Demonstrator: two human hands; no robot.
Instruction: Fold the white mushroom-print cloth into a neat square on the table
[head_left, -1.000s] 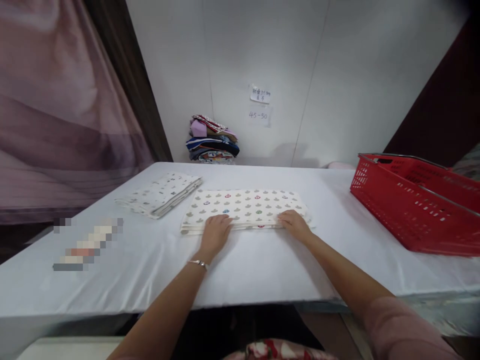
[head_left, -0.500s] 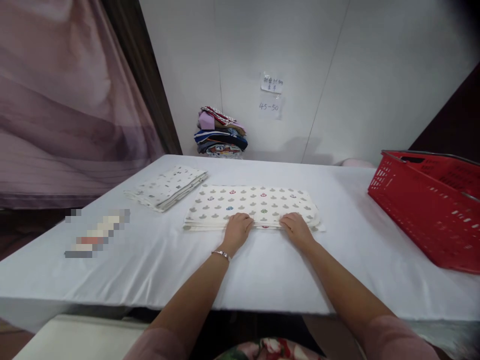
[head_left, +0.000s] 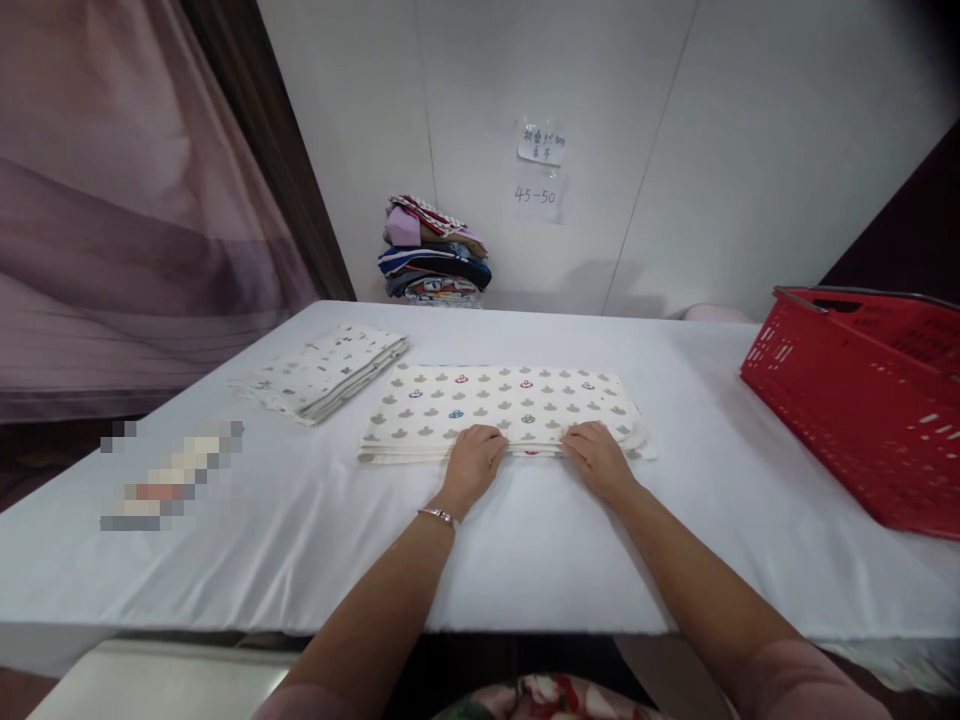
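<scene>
The printed cotton cloth (head_left: 499,402) is already folded into a long, flat rectangle, its layers stacked and showing as pale ridges along the near side. It lies around the middle of the bench (head_left: 540,570), set back from the near edge. The left hand (head_left: 474,464) and right hand (head_left: 602,466) touch that layered side, a stretch of cloth between them. On both, the fingers are slightly bent and close together, resting over the fold; whether the thumbs pinch the layers from below, I cannot tell. The layers look nearly lined up, though the right end fans out a little at the near corner.

The weave looks matte and soft, with small grey motifs and a few in red, blue and green outline. A 2nd folded cloth (head_left: 330,368) sits askew towards the far left corner; a perforated red plastic basket (head_left: 840,410) stands at the right.
</scene>
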